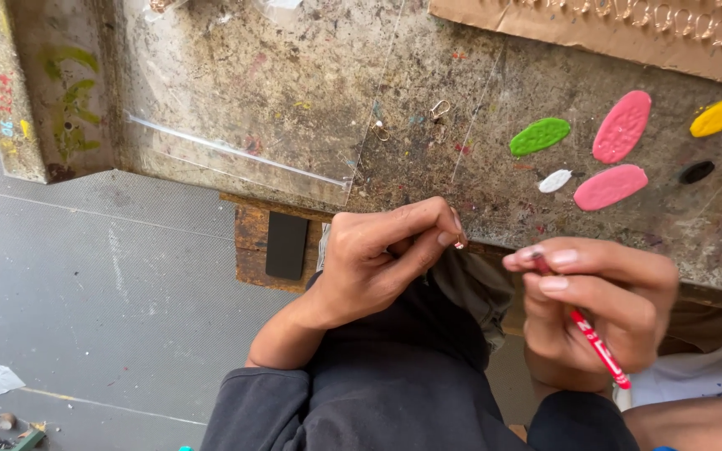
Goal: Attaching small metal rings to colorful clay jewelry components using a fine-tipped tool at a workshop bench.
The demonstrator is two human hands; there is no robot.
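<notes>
Left hand [378, 259] pinches a small ring [460, 243]; right hand [603, 305] grips a red tool [591, 338] beside it.

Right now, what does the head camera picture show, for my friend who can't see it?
A left hand pinches a tiny metal piece while the right hand grips a red tool over a stained workbench. Pink, green and yellow clay ovals lie on it.

Clay ovals [610, 150] on workbench [294, 92], right of wire hooks [439, 109]

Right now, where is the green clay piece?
In the head view, the green clay piece lies on the worktable, upper right, left of the pink clay pieces and above the white one.
</notes>
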